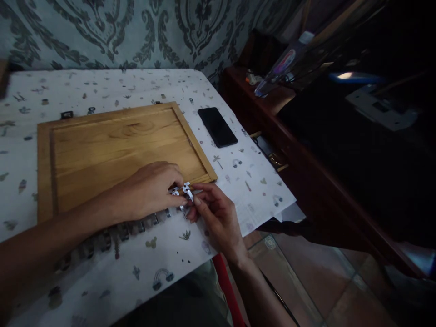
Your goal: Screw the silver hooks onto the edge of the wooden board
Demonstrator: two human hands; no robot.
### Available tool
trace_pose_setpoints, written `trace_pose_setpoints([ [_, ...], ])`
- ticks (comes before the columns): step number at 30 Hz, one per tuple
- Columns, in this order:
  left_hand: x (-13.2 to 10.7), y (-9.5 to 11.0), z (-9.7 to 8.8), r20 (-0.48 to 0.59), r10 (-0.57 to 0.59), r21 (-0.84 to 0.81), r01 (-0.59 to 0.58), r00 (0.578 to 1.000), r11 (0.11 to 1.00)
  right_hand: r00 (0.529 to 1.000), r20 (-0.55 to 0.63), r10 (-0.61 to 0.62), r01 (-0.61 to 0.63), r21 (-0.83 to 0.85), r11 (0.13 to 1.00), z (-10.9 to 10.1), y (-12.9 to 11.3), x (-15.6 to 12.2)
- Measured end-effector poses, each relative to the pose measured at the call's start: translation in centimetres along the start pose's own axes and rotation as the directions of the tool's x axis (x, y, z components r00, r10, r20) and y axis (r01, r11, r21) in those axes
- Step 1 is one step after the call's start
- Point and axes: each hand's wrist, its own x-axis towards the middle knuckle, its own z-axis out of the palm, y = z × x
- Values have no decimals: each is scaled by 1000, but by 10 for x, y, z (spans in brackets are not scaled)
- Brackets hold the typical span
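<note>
A framed wooden panel (119, 145) lies flat on the table. At its near edge, close to the right corner, my right hand (218, 218) pinches a small shiny metal clip (187, 191) between thumb and fingers. Just left of it, my left hand (150, 190) rests over the panel's edge, its thumb and fingers closed around another small metal clip (175, 191). A row of several similar metal pieces (141, 225) runs along the near edge, partly hidden beneath my left forearm and in shadow. The exact shape of the clips is hard to make out.
A white patterned cloth covers the table (245, 181). A black phone (217, 127) lies right of the panel. Beyond the table's right edge stand dark red furniture (327, 177) with a partly open drawer, and a leaning clear plastic bottle (284, 63). Patterned wall (136, 32) borders the back.
</note>
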Motion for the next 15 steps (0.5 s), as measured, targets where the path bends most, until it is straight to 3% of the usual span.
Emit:
trace_pose_setpoints([
  [15,-3,13,3,-51,-48,37,50,998,998,999,10,-39,39,-47,998,-2,1,-3],
])
